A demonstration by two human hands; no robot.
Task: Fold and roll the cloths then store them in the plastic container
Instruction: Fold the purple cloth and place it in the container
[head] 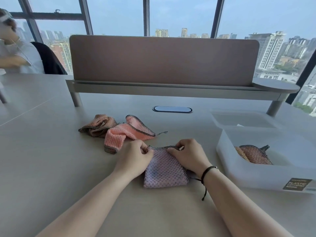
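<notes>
Beige desk (51,168), brown divider (162,60), city-view windows (179,14)

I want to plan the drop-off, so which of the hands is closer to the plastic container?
Right. The right hand is beside the plastic container; the left hand lies farther across the lilac cloth.

Desk divider (164,60) w/ shelf (275,85), oval cable grommet (172,109), another person (15,48) far left.

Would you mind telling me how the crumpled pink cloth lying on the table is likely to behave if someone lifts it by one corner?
The pink cloth will probably drape and unfold, since it already lies in soft bunched folds. It looks light, being thin waffle-weave fabric. It seems unlikely to slip, as the texture offers grip, though its edge touches the brown cloth and may tug it along.
</notes>
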